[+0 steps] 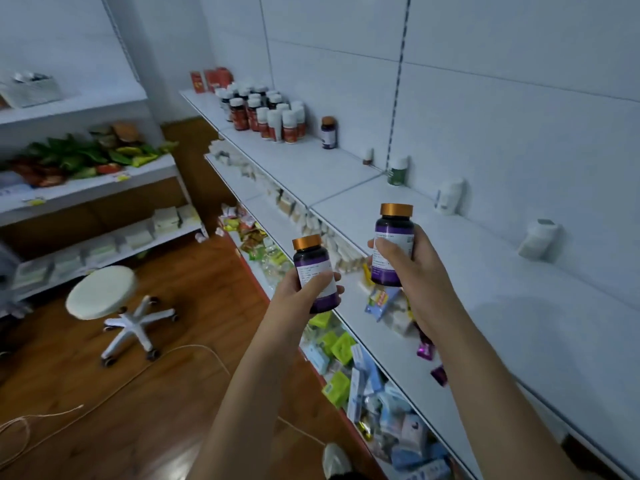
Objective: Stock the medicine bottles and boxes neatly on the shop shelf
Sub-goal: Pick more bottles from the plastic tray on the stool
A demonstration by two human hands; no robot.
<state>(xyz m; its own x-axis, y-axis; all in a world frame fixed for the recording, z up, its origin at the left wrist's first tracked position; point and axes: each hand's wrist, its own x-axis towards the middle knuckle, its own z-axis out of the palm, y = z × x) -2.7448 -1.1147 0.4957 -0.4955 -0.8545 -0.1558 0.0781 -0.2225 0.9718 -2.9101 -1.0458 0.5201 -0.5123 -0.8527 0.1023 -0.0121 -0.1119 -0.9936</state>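
Observation:
My left hand grips a dark bottle with a gold cap and a purple-and-white label, held upright in front of the shelf edge. My right hand grips a second bottle of the same kind, a little higher and above the white top shelf. A matching gold-capped bottle stands alone at the back of that shelf. To its left is a cluster of several white-capped bottles with red labels, with red boxes behind them.
A green bottle and two white bottles stand spaced along the back wall. Lower shelves hold mixed boxes. A white wheeled stool and a loose cable are on the wooden floor. Another shelf unit stands at left.

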